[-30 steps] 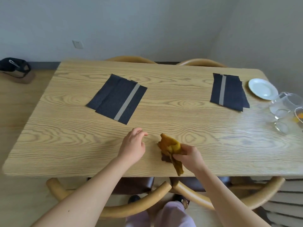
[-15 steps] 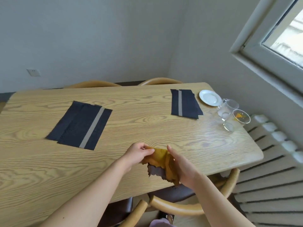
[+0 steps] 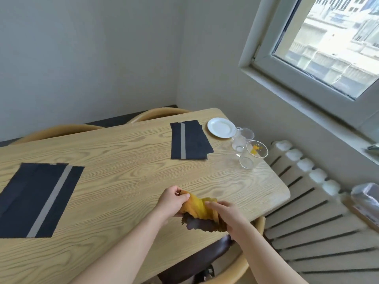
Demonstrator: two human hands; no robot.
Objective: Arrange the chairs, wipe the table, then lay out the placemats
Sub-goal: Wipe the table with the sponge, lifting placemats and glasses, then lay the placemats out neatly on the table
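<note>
Head view: both hands hold the yellow cloth (image 3: 198, 207) just above the desk (image 3: 127, 173) near its front edge. The left hand (image 3: 171, 202) pinches its upper corner and the fingers of the right hand (image 3: 227, 215) grasp its other side. A wide wipe rightward could knock over the glasses (image 3: 253, 155) standing at the desk's far corner.

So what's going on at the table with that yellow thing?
A person is holding a yellow cloth in both hands, just above the near edge of the wooden table. The left hand pinches one end and the right hand grips the other. Dark striped placemats lie on the left, and more placemats lie near the far corner, beside a white plate and two glasses.
</note>
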